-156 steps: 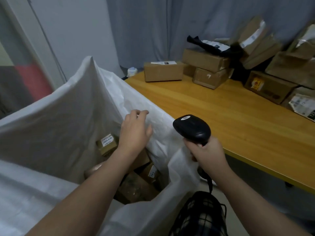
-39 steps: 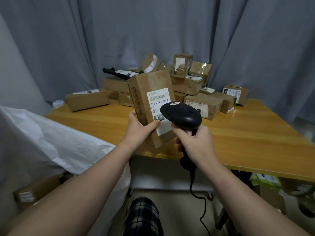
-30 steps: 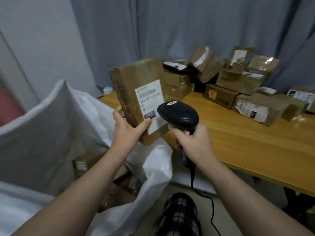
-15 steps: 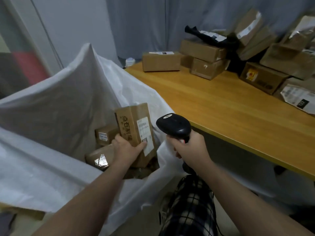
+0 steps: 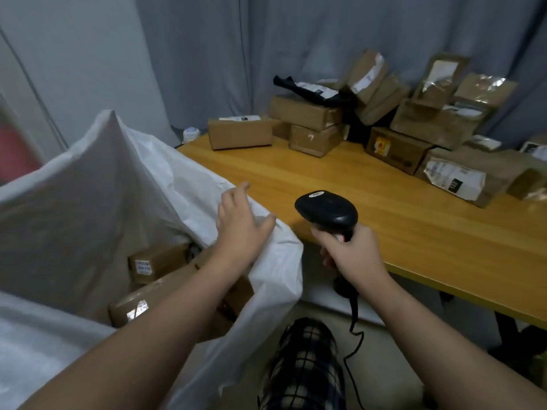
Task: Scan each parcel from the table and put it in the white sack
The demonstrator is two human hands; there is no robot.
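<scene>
Left hand [image 5: 241,223] empty, fingers loosely spread, above sack [image 5: 88,187] rim, left of table [image 5: 399,220]. Right hand [image 5: 352,254] wrapped round scanner [image 5: 325,213] handle. Boxes [image 5: 159,261] lie in sack; parcels [image 5: 396,149] piled at table's far right.

The white sack [image 5: 88,187] is cut off by the left and bottom edges. Inside it, the left forearm [image 5: 183,303] covers much of the long parcel [image 5: 133,306], and the label on the small box [image 5: 157,260] is too blurred to read. The right hand [image 5: 352,253] hides the handle of the scanner [image 5: 325,211]; its cable [image 5: 355,329] leaves at the bottom edge. A labelled parcel [image 5: 537,149] at the far right of the table [image 5: 414,232] is cut off too. The small white thing [image 5: 191,134] behind the table corner is too small to tell.
</scene>
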